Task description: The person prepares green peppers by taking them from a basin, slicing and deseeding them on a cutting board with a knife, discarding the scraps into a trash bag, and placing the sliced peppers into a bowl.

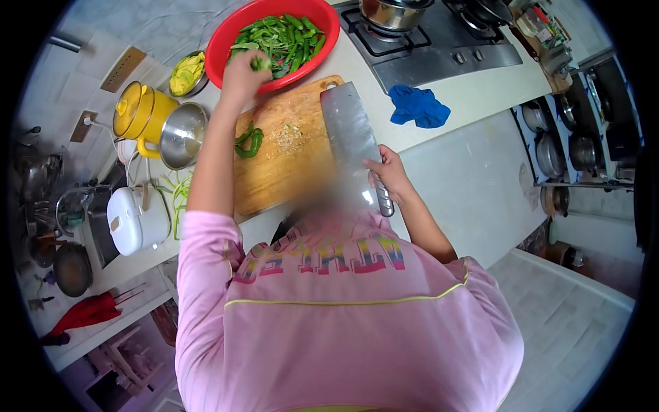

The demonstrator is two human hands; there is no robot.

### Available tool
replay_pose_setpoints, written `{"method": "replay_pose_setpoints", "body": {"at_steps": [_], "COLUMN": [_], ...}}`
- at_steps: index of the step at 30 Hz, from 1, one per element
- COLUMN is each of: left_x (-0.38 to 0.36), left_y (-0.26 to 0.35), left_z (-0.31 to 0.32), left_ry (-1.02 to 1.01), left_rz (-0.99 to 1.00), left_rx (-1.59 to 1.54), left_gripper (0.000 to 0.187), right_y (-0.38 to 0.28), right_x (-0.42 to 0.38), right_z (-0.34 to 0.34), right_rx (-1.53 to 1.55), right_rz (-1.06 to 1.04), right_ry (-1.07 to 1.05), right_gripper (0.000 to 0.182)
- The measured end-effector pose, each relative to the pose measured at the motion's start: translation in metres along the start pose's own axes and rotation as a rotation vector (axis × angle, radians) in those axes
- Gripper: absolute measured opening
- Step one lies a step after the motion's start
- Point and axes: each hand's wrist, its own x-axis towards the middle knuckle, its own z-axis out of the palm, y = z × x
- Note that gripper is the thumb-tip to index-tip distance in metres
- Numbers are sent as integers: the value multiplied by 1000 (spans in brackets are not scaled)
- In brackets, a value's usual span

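My left hand [241,74] reaches over the rim of a red bowl [322,27] full of cut green peppers [281,38] and is closed on a green pepper piece [260,63]. My right hand [388,173] grips the handle of a wide cleaver [349,127], whose blade lies flat along the right side of a wooden cutting board [288,165]. A halved green pepper [248,141] and some pale seeds [292,136] lie on the board. My pink shirt fills the lower part of the view.
A small steel bowl of yellow-green pieces [187,73], a yellow pot [141,113], a steel bowl [182,134] and a white rice cooker [137,220] stand at the left. A blue cloth [417,106] lies near the gas stove [439,41]. Pots fill a rack [576,144] at the right.
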Motion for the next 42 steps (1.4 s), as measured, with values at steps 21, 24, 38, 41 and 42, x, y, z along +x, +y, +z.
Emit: {"method": "replay_pose_setpoints", "body": {"at_steps": [21,24,38,41,42], "left_x": [-200,-192,-161,-168,-169], "left_y": [-7,-2,1,-4,-5], "left_z": [113,118,135,141,144], "left_ry": [2,45,98,122,132], "left_rz": [-132,-170,-277,-240,-225], "left_rx": [-25,25,42,3,-17], "left_gripper": [72,78,76,75,75], "right_y": [12,16,25,50,59], "right_x": [1,11,33,37,40], "right_z": [-22,-8,90,86,82], "right_rx": [-85,-124,-680,-588,-551], "right_rz": [-32,-11,-108,-139,-135], "right_ry": [143,101,-155,-269,-302], "right_gripper": [7,9,12,12,12]}}
